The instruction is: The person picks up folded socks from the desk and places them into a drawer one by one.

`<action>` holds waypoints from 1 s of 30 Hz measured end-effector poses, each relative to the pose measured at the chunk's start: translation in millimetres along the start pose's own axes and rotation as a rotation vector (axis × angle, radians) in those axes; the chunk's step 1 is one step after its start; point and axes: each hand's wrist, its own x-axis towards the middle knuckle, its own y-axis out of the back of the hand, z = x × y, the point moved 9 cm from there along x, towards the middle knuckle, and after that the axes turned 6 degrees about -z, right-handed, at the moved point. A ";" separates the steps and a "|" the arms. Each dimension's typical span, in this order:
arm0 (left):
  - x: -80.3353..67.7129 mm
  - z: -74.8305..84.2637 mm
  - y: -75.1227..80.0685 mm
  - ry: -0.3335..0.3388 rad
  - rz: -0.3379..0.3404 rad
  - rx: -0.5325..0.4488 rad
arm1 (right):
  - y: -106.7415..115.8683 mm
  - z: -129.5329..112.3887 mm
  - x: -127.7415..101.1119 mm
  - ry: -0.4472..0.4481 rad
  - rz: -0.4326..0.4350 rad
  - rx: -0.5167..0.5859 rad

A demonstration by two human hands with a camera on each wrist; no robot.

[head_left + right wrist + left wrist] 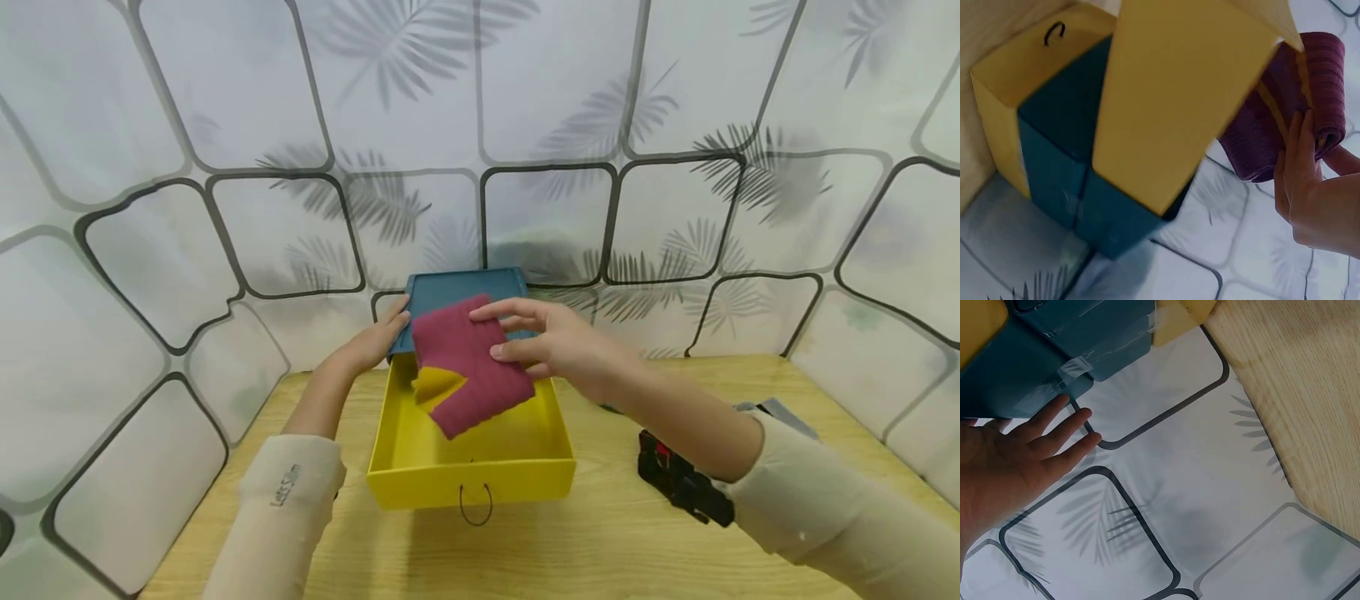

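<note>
A folded maroon knitted piece with yellow parts [480, 367] is in my right hand [566, 342], above a pulled-out yellow drawer [416, 487]. The right wrist view shows its ribbed, rolled edge, with the fingers [1300, 140] flat along one face and the thumb on the other side. The drawer has a thin dark loop handle and comes out of a teal drawer box [465, 292]. My left hand [377, 340] lies at the left side of that box; its fingers look straight in the left wrist view. What the drawer holds under the knitted piece is hidden.
A lower yellow drawer [1047, 50] with a loop handle shows beneath the pulled-out one. On the wooden table [600, 542], a black item with a red part [678, 479] and a grey item [787, 414] lie near my right forearm. A patterned curtain [547, 217] stands behind.
</note>
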 end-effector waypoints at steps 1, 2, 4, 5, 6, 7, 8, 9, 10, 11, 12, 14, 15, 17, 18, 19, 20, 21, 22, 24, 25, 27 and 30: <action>0.0 0.6 0.1 -0.003 0.000 0.002 | -4.1 4.6 2.6 -0.013 -0.008 0.006; -0.1 0.7 0.4 -0.003 0.001 0.002 | -8.4 9.5 4.9 -0.027 -0.017 0.012; -0.2 0.7 0.3 0.004 0.003 0.004 | -15.2 20.4 9.7 -0.056 -0.027 0.013; -0.1 0.2 0.3 0.010 0.006 0.002 | -17.6 25.8 11.8 -0.075 -0.025 0.011; 0.0 -0.2 0.4 0.016 0.009 0.000 | -19.6 30.9 13.7 -0.087 -0.025 0.004; 0.1 -0.5 0.1 0.021 0.010 0.004 | -21.0 35.8 15.9 -0.099 -0.023 0.000; 0.1 -0.8 0.3 0.025 0.013 0.005 | -22.0 39.8 18.2 -0.108 -0.019 0.000; 0.0 -0.8 0.4 0.027 0.015 0.007 | -22.3 43.8 20.8 -0.114 -0.012 0.002; -0.1 -1.0 0.8 0.030 0.019 0.009 | -22.5 47.3 23.3 -0.121 -0.003 0.002; -0.2 -0.9 1.1 0.030 0.021 0.012 | -22.9 50.3 25.9 -0.126 0.004 0.001; -0.4 -0.7 1.2 0.031 0.021 0.013 | -23.2 53.6 28.3 -0.132 0.013 -0.003; -0.7 -0.1 1.1 0.029 0.017 0.011 | -24.3 59.9 32.6 -0.149 0.036 -0.007; -0.8 -0.2 1.0 0.032 0.014 0.012 | -25.8 62.9 34.4 -0.157 0.040 -0.017; -0.3 -0.1 0.2 0.038 0.009 0.015 | -29.5 68.7 36.9 -0.176 0.043 -0.044; 0.1 -0.4 -0.2 0.041 0.006 0.015 | -32.0 70.8 38.0 -0.182 0.039 -0.068; 0.5 -0.6 -0.5 0.042 0.005 0.017 | -34.7 72.1 39.2 -0.182 0.031 -0.094; 0.9 -0.9 -0.4 0.044 0.006 0.019 | -37.5 73.1 40.3 -0.183 0.020 -0.129; 1.2 -1.2 -0.2 0.045 0.008 0.020 | -40.0 73.5 41.4 -0.179 0.007 -0.169; 1.3 -1.4 -0.1 0.046 0.009 0.021 | -42.1 73.7 42.6 -0.173 -0.002 -0.212; 1.4 -1.4 0.4 0.045 0.011 0.021 | -45.4 72.3 44.7 -0.156 -0.018 -0.307; 1.3 -1.4 0.7 0.044 0.012 0.021 | -46.4 71.8 45.6 -0.149 -0.024 -0.339; 0.8 -1.5 1.3 0.047 0.016 0.023 | -47.3 71.2 46.6 -0.145 -0.031 -0.390; 0.5 -1.8 0.9 0.054 0.015 0.019 | -47.4 72.4 45.1 -0.165 -0.048 -0.391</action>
